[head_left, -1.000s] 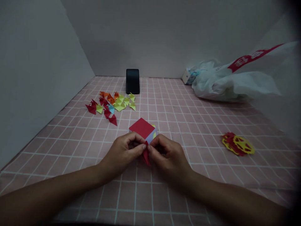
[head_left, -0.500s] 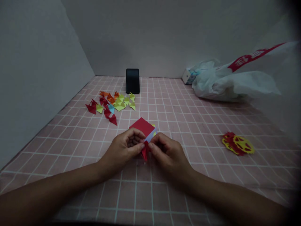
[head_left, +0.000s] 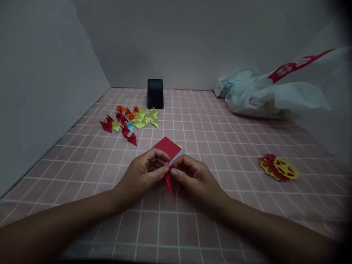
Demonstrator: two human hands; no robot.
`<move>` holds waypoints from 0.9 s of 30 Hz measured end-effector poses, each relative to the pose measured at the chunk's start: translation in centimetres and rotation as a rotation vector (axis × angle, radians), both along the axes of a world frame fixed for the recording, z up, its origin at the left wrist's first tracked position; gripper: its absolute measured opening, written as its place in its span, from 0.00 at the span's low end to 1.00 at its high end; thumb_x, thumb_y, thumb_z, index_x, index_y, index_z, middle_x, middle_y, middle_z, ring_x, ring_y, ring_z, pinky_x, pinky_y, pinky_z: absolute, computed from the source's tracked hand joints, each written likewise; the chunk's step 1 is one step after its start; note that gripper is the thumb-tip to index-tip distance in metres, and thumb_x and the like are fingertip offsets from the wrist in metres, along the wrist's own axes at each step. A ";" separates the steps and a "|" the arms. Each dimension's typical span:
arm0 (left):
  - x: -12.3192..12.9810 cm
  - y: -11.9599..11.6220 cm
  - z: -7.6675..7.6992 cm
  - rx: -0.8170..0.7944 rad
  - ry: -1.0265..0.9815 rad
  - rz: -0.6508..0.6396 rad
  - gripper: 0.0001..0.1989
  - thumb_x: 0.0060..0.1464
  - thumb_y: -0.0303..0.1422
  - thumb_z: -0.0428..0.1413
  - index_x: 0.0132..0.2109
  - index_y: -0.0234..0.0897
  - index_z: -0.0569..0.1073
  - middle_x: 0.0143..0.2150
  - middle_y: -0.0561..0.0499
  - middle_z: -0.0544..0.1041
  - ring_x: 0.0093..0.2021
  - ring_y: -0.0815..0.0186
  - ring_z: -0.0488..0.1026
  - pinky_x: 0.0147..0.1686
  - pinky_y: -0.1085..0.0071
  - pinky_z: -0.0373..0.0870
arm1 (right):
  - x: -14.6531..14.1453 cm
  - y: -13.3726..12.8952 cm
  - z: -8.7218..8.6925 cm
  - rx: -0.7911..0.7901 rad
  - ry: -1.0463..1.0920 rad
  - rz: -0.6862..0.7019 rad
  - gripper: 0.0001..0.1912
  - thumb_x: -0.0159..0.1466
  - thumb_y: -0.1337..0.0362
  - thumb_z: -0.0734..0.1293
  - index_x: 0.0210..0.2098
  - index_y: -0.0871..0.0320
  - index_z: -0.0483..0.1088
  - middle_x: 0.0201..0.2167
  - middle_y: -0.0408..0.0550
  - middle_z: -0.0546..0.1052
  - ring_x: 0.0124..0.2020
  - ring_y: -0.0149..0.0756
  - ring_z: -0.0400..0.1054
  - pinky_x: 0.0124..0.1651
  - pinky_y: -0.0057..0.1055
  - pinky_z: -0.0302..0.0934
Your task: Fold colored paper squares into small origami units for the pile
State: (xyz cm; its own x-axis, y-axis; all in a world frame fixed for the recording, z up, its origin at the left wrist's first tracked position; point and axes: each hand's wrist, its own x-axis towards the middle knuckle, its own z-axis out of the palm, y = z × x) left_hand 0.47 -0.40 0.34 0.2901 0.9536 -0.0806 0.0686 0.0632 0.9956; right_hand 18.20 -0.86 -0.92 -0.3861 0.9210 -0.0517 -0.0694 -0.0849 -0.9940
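Observation:
Between my two hands is a small piece of folded red paper [head_left: 168, 183], its narrow point hanging down toward me. My left hand [head_left: 144, 170] pinches its upper left side between thumb and fingers. From the right, the thumb and forefinger of my right hand [head_left: 196, 176] are closed on the same piece, close to the left thumb. Just beyond the fingers lies a stack of square paper sheets [head_left: 166, 146], red on top, with pale lilac and yellow edges showing at its right. My fingers hide the upper part of the folded piece.
Several small folded paper cranes [head_left: 139, 123] in red, orange, yellow and blue lie at the back left. Behind them a black phone [head_left: 155, 94] leans upright. Red and yellow paper cut-outs [head_left: 279, 168] rest at the right. A white plastic bag [head_left: 255, 97] and a small box [head_left: 220, 88] sit at the back right.
My right hand has shifted slightly left, closer to the left thumb. The folded red paper now shows a narrower shape, its tip a little lower.

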 end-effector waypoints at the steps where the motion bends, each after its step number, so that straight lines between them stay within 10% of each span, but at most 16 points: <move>1: 0.0 0.0 0.0 0.003 0.001 -0.002 0.08 0.53 0.30 0.59 0.40 0.35 0.71 0.35 0.53 0.74 0.36 0.69 0.72 0.38 0.73 0.70 | 0.0 0.0 0.0 0.014 -0.013 0.000 0.05 0.62 0.64 0.67 0.31 0.57 0.67 0.26 0.41 0.70 0.25 0.28 0.61 0.27 0.26 0.57; 27: -0.4 0.0 0.3 0.214 0.138 -0.002 0.04 0.56 0.27 0.58 0.40 0.36 0.72 0.33 0.53 0.75 0.33 0.69 0.73 0.35 0.73 0.70 | 0.4 0.0 0.1 -0.196 0.100 0.073 0.11 0.64 0.57 0.67 0.32 0.57 0.66 0.19 0.37 0.67 0.18 0.24 0.57 0.21 0.23 0.49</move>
State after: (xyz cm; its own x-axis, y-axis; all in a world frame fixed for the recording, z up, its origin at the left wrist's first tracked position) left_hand 0.07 -0.41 0.62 0.2921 0.9527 0.0843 0.2051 -0.1485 0.9674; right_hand 18.62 -0.83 -0.78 -0.4639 0.8664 -0.1847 -0.1535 -0.2839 -0.9465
